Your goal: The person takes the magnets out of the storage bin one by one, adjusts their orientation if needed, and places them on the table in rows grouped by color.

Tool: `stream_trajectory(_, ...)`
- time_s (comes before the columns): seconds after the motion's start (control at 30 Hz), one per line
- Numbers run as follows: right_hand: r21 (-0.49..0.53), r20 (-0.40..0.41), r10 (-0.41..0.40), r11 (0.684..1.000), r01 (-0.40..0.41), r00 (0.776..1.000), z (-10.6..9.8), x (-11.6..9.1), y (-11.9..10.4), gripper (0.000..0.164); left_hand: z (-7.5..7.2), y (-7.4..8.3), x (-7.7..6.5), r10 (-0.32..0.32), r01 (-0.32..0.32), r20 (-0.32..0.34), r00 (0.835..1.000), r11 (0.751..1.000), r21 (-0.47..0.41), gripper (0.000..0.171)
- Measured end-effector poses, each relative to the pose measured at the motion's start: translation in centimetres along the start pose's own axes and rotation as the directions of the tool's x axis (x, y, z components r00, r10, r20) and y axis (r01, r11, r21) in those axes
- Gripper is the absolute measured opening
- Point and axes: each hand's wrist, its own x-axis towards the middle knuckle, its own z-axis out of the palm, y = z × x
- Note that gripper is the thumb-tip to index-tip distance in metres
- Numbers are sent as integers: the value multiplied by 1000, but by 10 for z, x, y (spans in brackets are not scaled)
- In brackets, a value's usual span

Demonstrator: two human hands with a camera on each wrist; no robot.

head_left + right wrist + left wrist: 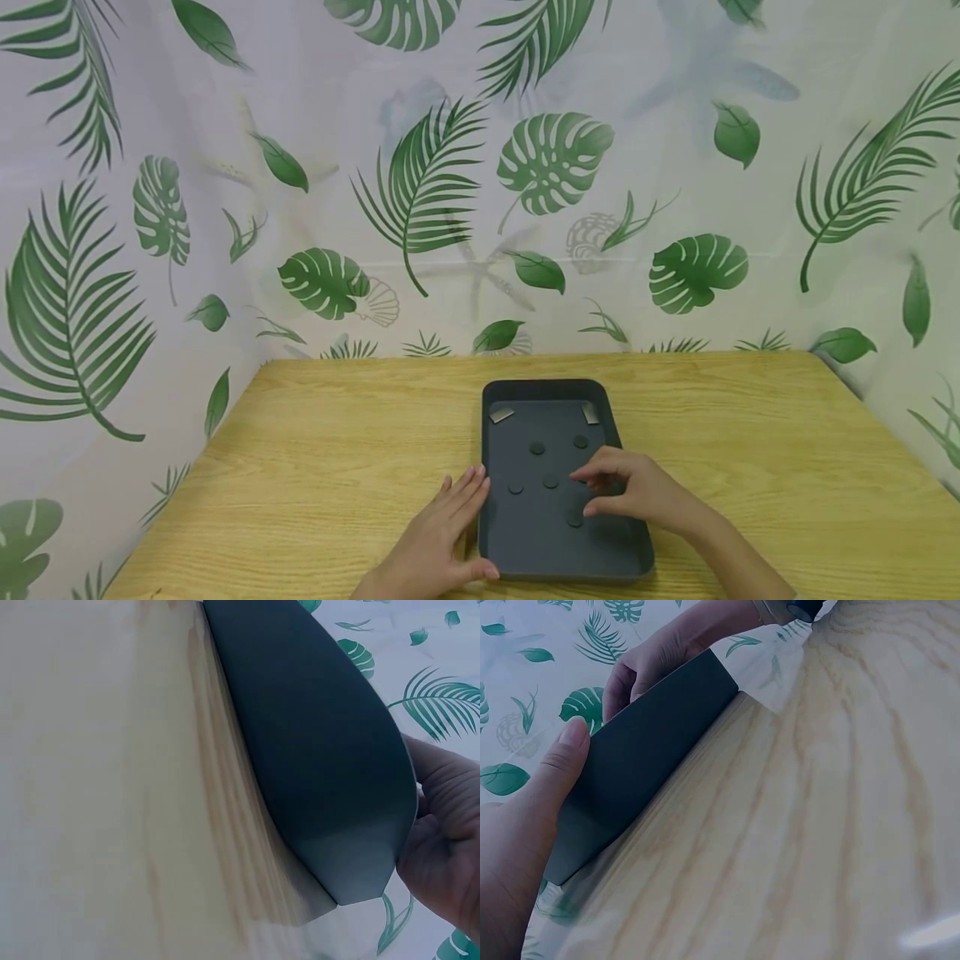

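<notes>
Dark grey tray [532,550] lengthwise on the wooden desk [330,467], short end toward the person. At the near left corner, thumb of the left hand [442,537]; farther along the left wall, fingers of the same hand, straight, close together against the rim, well apart from the thumb. Over the right wall, right hand [641,492] above the tray floor, thumb and forefinger apart, a gap between the tips. Just beside that thumb tip, on the tray floor, nearest disc [574,520], dark and round. Slightly farther, middle disc [551,481] near the forefinger tip, and left disc [516,489] between the two hands. Beyond the fingertips, far left disc [537,448] and far right disc [581,442]. Near the far corners, left metal piece [502,415] and right metal piece [591,414], both small and shiny. Behind the desk, white leaf-printed sheet [322,217].
</notes>
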Motion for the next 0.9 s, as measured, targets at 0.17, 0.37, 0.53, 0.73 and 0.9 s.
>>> stream_trajectory(0.17,-86,18,3,996,-1,1000,2,3,-4,35,-1,1,1,-6,6,8,1000,1000,-12,95)
stream_trajectory(0.37,-195,34,51,980,-44,998,4,4,-7,36,-1,0,1,-5,5,9,1000,1000,-9,95)
stream_trajectory(0.53,-279,57,89,958,-69,994,5,5,-7,34,0,0,1,7,-7,-1,1000,1000,-12,95)
stream_trajectory(0.73,-390,105,114,919,-65,988,9,8,-11,31,0,-1,1,-1,1,3,1000,1000,-26,95)
stream_trajectory(0.9,-443,143,153,893,-75,978,13,11,-14,30,0,0,1,-4,4,2,1000,1000,-20,95)
